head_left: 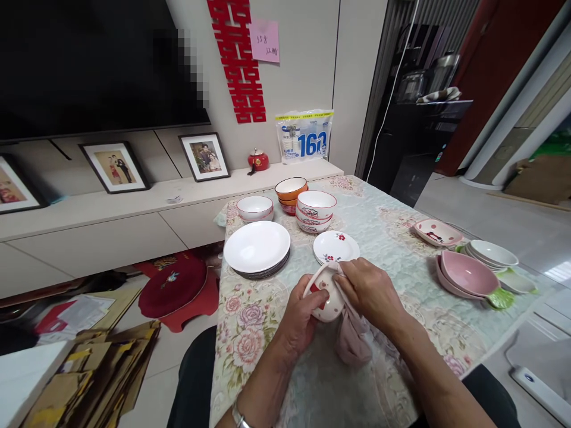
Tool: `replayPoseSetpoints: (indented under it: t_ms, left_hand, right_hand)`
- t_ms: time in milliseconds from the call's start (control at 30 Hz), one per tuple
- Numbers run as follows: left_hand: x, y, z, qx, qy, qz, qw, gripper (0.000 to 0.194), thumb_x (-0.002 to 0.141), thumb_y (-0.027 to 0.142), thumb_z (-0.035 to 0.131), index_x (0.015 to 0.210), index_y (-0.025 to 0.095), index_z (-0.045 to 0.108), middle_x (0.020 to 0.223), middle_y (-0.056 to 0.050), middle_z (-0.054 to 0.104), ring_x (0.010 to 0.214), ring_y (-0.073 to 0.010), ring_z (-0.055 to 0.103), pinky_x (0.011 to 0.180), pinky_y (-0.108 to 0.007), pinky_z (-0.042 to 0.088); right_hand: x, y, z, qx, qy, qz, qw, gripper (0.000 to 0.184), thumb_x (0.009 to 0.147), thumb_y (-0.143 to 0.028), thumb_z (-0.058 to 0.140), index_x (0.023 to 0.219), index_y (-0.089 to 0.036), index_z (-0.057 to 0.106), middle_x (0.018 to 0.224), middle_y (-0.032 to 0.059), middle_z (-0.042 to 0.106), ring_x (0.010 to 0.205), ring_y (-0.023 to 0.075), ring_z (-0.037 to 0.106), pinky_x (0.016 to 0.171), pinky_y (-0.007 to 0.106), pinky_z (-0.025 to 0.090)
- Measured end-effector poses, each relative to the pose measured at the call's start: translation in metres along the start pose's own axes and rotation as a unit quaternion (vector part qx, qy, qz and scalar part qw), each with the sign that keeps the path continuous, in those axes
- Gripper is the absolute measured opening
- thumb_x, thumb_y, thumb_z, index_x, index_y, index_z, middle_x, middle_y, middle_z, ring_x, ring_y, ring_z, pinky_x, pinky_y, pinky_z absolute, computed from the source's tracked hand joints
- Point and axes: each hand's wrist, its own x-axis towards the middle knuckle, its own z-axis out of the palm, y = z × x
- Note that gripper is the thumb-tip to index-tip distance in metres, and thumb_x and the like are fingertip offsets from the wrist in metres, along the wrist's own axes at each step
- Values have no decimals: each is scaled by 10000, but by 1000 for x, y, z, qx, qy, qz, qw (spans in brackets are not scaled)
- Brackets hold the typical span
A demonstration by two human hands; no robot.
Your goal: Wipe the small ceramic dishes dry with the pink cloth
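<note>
My left hand (300, 315) grips a small white bowl (329, 308) with a red and dotted pattern, tilted so its inside faces me, thumb over the rim into it. A pale pink cloth (354, 339) is bunched in my right hand (368, 288), pressed against the bowl's right rim and hanging down below it. Just beyond the hands is a stack of small flower-patterned plates (334, 245). To their left stands a stack of large white plates (257, 245). Behind sit white bowls with red rims (316, 205), orange bowls (291, 189) and another white pair (255, 208).
On the table's right side are pink leaf-shaped bowls (468, 274), pale green bowls (494, 254) and a patterned dish (439, 233). A flowered cloth (250, 333) covers the table. A red stool (178, 291) and flattened cardboard (89, 374) are on the floor to the left.
</note>
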Motion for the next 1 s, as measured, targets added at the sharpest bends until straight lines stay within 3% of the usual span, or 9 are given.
replayPoseSetpoints:
  t_ms: [100, 200, 367, 500, 600, 800, 900, 1000]
  left_hand:
    - [1, 5, -3, 4, -29, -14, 999, 273, 746, 217, 746, 1003, 138, 700, 765, -19, 655, 667, -124, 567, 657, -237, 456]
    - [2, 3, -1, -4, -24, -11, 1000, 355, 743, 249, 755, 1072, 128, 700, 832, -55, 699, 698, -141, 603, 651, -237, 460]
    - [2, -4, 6, -60, 80, 46, 994, 361, 709, 263, 777, 1041, 142, 702, 855, -47, 731, 701, -155, 642, 658, -254, 494]
    - [5, 3, 9, -148, 154, -16, 977, 271, 764, 252, 716, 997, 114, 702, 879, -78, 754, 709, -189, 678, 685, -306, 534]
    - [6, 10, 11, -201, 172, -70, 962, 295, 889, 309, 599, 1081, 101, 683, 991, -121, 763, 801, -222, 704, 768, -373, 556]
    - [3, 9, 13, -207, 116, -76, 968, 488, 942, 519, 483, 1140, 117, 677, 1037, -134, 759, 884, -265, 711, 830, -413, 553]
    - [3, 6, 15, -202, 111, -87, 969, 454, 944, 494, 484, 1093, 117, 689, 951, -119, 763, 894, -267, 711, 835, -392, 548]
    - [2, 0, 17, -195, 127, -84, 969, 340, 930, 424, 543, 1030, 137, 697, 863, -76, 760, 844, -237, 711, 843, -361, 541]
  right_hand:
    - [-2, 1, 0, -12, 36, -60, 997, 225, 998, -258, 453, 921, -161, 640, 786, 71, 641, 777, 220, 571, 697, 306, 357]
    - [0, -1, 3, 3, 37, -55, 998, 219, 1000, -269, 457, 991, -152, 643, 820, 81, 656, 809, 228, 581, 719, 307, 374]
    - [6, -5, 3, 98, -101, 97, 985, 247, 999, -300, 453, 848, -179, 605, 779, 65, 688, 713, 200, 609, 638, 282, 355]
    - [7, 3, -6, 186, -180, 139, 956, 302, 998, -331, 428, 772, -198, 578, 748, 40, 681, 679, 177, 599, 610, 260, 350]
    - [5, 13, -12, 159, -129, 149, 967, 299, 986, -322, 414, 792, -193, 602, 808, 61, 655, 750, 194, 598, 662, 273, 386]
    - [3, 7, -18, 210, -17, 102, 972, 266, 942, -237, 450, 1123, -199, 641, 911, 66, 642, 861, 208, 612, 757, 299, 454]
    - [3, -7, -10, 210, 37, 118, 970, 167, 876, -240, 568, 1019, -177, 630, 866, 49, 652, 768, 191, 615, 697, 282, 448]
    - [2, -20, 5, 117, 57, 116, 985, 55, 884, -204, 539, 877, -177, 586, 842, 54, 631, 708, 180, 602, 620, 267, 403]
